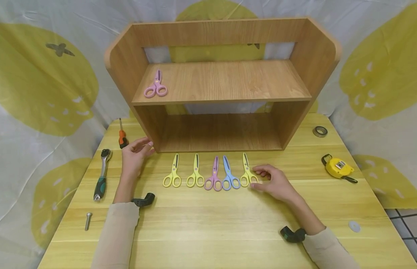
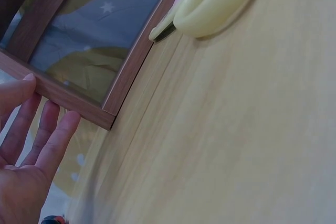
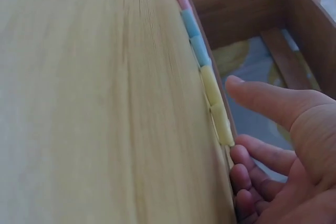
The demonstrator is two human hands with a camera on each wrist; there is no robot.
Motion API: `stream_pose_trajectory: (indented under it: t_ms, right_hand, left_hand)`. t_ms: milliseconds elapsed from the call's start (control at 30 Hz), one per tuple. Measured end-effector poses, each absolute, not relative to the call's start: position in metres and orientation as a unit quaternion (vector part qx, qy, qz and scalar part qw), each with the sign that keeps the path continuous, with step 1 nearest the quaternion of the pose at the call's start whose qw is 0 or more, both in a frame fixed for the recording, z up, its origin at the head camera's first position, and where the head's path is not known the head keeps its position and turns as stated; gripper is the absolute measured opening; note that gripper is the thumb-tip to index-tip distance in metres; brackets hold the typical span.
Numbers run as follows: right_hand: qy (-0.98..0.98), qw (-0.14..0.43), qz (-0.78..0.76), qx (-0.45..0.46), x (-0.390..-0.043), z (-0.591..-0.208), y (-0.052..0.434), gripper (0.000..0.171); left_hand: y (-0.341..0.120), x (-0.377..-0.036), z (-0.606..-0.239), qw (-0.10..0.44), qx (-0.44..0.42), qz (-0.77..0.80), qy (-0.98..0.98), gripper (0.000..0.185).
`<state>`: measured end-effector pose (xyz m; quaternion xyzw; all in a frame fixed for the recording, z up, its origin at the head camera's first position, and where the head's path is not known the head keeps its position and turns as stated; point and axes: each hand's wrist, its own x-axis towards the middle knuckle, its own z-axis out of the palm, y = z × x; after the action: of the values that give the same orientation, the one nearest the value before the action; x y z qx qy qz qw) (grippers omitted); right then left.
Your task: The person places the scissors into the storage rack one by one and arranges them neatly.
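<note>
Far left: left hand [image 1: 133,156] at the near left corner of the wooden shelf [image 1: 228,84], forearm running from near to far. Thumb and fingers extended and spread, tips at the side panel's edge; the contact is hard to confirm.

Centre, on the table just near of the shelf, a row of scissors: yellow pair [image 1: 175,172], second yellow pair [image 1: 195,171], pink pair [image 1: 214,175], blue pair [image 1: 228,173], last yellow pair [image 1: 247,172].

Key relation: last yellow pair lies immediately left of the right hand [image 1: 277,184], by far the nearer hand. Long axis near to far, blades far, tip slightly left; loops near, right loop beside the thumb.

Right: forearm slants in from near right. Thumb and fingers parted, fingers softly bent, pinching nothing.
</note>
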<state>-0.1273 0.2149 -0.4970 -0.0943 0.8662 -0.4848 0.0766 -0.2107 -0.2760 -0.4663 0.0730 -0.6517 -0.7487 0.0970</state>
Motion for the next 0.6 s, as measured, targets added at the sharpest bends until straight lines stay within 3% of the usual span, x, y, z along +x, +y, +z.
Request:
stream_pose_trajectory:
  t_ms: [600]
  right_hand:
    - [0.905, 0.04, -0.409, -0.114, -0.1245, -0.4958, 0.2079, 0.043]
  left_hand:
    - [-0.2776, -0.2099, -0.4658, 0.085, 0.073, -0.741, -0.662, 0.028]
